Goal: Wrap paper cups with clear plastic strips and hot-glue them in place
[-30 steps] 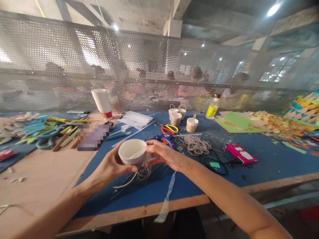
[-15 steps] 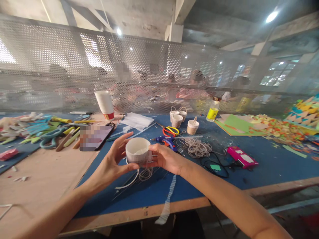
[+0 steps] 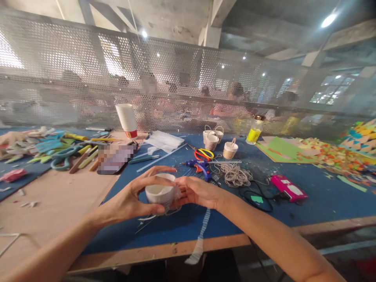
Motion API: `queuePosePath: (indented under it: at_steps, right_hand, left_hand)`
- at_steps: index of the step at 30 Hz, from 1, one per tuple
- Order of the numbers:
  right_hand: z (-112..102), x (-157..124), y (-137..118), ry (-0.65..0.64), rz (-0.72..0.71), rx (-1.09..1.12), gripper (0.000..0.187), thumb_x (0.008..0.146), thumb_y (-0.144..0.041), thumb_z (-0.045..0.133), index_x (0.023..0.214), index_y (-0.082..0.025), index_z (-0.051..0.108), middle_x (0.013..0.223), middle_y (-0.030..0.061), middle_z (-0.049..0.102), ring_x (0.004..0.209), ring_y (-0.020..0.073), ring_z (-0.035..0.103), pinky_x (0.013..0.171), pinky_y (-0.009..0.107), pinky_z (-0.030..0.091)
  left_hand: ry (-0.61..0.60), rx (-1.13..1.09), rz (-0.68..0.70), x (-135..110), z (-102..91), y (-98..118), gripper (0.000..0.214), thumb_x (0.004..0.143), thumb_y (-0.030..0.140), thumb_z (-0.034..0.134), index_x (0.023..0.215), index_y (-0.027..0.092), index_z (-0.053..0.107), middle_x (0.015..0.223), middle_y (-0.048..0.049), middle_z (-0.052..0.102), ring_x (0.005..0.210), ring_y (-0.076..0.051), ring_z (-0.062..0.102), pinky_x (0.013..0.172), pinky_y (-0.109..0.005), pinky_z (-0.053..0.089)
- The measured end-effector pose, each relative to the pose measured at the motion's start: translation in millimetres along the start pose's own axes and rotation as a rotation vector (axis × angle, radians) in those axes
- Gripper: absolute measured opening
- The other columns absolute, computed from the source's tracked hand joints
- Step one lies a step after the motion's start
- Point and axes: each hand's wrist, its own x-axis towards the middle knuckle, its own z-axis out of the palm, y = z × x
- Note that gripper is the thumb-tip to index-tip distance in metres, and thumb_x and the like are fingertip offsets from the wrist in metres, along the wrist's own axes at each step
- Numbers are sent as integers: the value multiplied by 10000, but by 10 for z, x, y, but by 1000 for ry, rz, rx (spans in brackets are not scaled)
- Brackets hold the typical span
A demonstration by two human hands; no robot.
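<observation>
A short white paper cup (image 3: 160, 193) sits between both my hands, just above the blue mat (image 3: 308, 211). My left hand (image 3: 138, 196) curls around its left side, thumb below and fingers over the rim. My right hand (image 3: 196, 191) presses against its right side with fingers closed on the wall. Thin twine hangs from the cup down to the mat. A blue glue gun (image 3: 199, 166) lies just behind my right hand, beside a loose bundle of twine (image 3: 235, 175).
Yellow-handled scissors (image 3: 204, 154), small finished cup baskets (image 3: 217, 141), a stack of white cups (image 3: 127, 119), a yellow bottle (image 3: 254, 131) and a pink box (image 3: 288, 187) lie on the mat. Coloured paper fills the right and left edges. A perforated metal screen stands behind, with people beyond it.
Both hands have lowered the cup toward the mat, and my left fingers have closed over its rim. The cup has turned slightly in my grip.
</observation>
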Motion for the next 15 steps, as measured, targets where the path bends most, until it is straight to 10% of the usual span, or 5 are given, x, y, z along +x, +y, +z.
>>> queuePosePath:
  at_steps: [15]
  right_hand:
    - [23,-12,-38,93,-132,-50,389,772,-528,748,958,-188,716,852,20,696,756,130,634,809,287,524]
  left_hand:
    - [329,274,116,-46,223,119,200,876,163,713,1041,276,717,1425,-67,543,1316,-285,547,1072,-434,492]
